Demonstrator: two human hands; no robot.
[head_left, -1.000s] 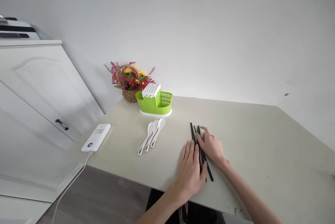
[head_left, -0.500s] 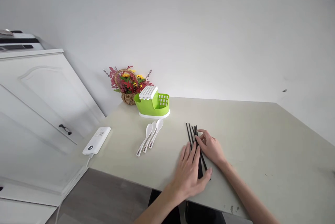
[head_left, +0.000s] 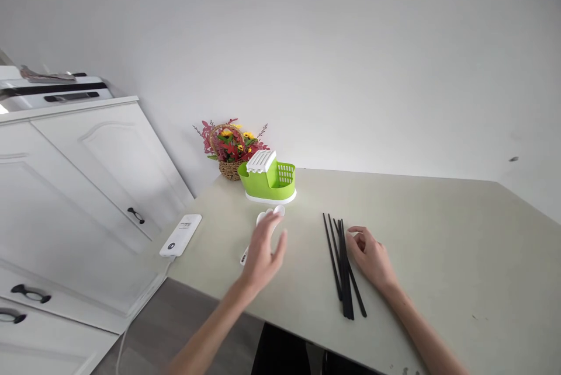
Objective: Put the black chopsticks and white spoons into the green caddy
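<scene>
Several black chopsticks (head_left: 343, 267) lie in a loose bundle on the pale table (head_left: 429, 246). My right hand (head_left: 371, 256) rests on the table just right of them, fingers curled and touching the sticks' upper part. My left hand (head_left: 263, 252) hovers open, blurred, above the white spoons (head_left: 272, 214), covering most of them. Behind the spoons stands a green cutlery holder (head_left: 268, 177) with a white slotted lid.
A wicker basket of flowers (head_left: 230, 147) sits at the table's far left corner by the wall. A white power bank (head_left: 181, 235) with a cable lies at the left edge. White cabinets (head_left: 79, 188) stand to the left.
My left hand has left the chopsticks and swung left over the spoons. My right hand stayed beside the chopsticks. The camera has shifted slightly.
</scene>
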